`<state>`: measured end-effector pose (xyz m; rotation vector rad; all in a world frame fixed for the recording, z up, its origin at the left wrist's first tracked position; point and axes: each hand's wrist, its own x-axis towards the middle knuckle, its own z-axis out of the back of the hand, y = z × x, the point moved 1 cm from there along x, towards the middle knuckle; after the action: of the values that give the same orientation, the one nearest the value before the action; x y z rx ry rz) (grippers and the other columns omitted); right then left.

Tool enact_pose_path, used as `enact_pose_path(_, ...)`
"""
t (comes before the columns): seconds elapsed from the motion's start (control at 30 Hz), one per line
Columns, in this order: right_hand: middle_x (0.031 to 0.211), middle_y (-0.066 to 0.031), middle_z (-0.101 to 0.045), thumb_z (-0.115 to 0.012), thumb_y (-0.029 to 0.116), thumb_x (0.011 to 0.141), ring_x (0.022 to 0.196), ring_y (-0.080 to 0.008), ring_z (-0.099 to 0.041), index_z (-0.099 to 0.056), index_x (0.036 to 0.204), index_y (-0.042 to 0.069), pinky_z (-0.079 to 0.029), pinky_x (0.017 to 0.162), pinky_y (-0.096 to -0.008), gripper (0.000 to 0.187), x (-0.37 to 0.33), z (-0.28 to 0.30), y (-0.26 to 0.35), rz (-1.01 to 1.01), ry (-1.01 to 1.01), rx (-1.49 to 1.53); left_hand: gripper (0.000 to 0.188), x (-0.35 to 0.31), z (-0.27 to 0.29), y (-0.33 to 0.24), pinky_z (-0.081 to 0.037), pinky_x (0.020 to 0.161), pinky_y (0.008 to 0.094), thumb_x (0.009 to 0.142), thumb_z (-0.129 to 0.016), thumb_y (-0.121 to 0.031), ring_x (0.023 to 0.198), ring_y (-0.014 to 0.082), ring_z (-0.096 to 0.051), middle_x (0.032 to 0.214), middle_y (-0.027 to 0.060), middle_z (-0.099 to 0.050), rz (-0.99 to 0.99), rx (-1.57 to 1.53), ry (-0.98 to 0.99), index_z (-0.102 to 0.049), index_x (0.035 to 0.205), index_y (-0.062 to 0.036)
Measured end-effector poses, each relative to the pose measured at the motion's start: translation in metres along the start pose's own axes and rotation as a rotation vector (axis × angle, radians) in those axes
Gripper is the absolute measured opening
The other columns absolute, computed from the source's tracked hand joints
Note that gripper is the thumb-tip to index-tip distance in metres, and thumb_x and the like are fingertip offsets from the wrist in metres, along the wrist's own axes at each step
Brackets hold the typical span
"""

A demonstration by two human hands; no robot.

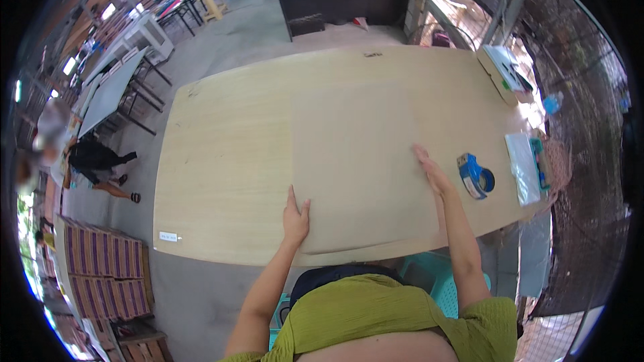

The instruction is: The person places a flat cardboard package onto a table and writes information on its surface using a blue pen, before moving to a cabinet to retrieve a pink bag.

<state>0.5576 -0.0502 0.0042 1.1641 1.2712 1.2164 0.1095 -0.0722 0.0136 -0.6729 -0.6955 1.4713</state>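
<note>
A large flat tan sheet, like cardboard or kraft paper (359,161), lies on the pale wooden table (221,154) in front of me. At its left edge, near the close corner, my left hand (296,218) rests with fingers stretched and thumb apart. Along the right edge lies my right hand (433,169), turned on its side with straight fingers. Both touch the sheet's sides and neither grips anything. To the right of my right hand sits a blue tape dispenser (475,177) with a roll of tape.
Clear plastic bags (522,169) and a green tray (539,161) are at the table's right edge. Behind them stands a box with papers (503,70). Teal plastic stools (439,281) are beside me. Stacked cartons (107,268) and another person (97,157) are at left.
</note>
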Motion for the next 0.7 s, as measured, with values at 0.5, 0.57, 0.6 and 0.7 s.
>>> enact_pose_path(0.5, 0.153, -0.0145, -0.035, -0.064, 0.021, 0.089, 0.140, -0.0249, -0.032, -0.033, 0.149, 0.008, -0.026, 0.114, -0.0348, 0.069, -0.115, -0.033, -0.027, -0.236, -0.325, -0.417, 0.069, 0.023, -0.001, 0.022, -0.015, 0.117, 0.0357, 0.100, -0.045, -0.022, 0.146, 0.0325, -0.017, 0.157, 0.0229, -0.016, -0.009, -0.459, 0.178, -0.007, 0.151, 0.0045)
enact_pose_path(0.57, 0.151, -0.0137, -0.038, -0.067, 0.019, 0.088, 0.138, -0.0234, -0.036, -0.033, 0.150, 0.008, -0.029, 0.112, -0.0341, 0.071, -0.110, -0.029, -0.028, -0.330, -0.374, -0.264, 0.070, 0.030, -0.003, 0.027, -0.015, 0.117, 0.0353, 0.100, -0.046, -0.022, 0.146, 0.0321, -0.017, 0.157, 0.0230, -0.016, -0.053, -0.491, 0.219, -0.007, 0.151, 0.0046)
enact_pose_path(0.6, 0.148, -0.0128, -0.041, -0.067, 0.019, 0.088, 0.135, -0.0218, -0.039, -0.033, 0.149, 0.007, -0.032, 0.110, -0.0330, 0.071, -0.111, -0.029, -0.029, -0.345, -0.370, -0.208, 0.070, 0.027, -0.005, 0.034, -0.015, 0.117, 0.0351, 0.100, -0.046, -0.022, 0.146, 0.0319, -0.017, 0.157, 0.0231, -0.015, -0.062, -0.501, 0.241, -0.007, 0.151, 0.0046)
enact_pose_path(0.7, 0.141, -0.0101, -0.050, -0.068, 0.018, 0.088, 0.126, -0.0181, -0.047, -0.034, 0.149, 0.005, -0.036, 0.105, -0.0294, 0.070, -0.114, -0.037, -0.020, -0.333, -0.397, -0.126, 0.071, 0.023, -0.001, 0.029, -0.015, 0.117, 0.0353, 0.100, -0.045, -0.022, 0.146, 0.0324, -0.017, 0.157, 0.0250, -0.016, -0.097, -0.501, 0.251, -0.005, 0.151, 0.0045)
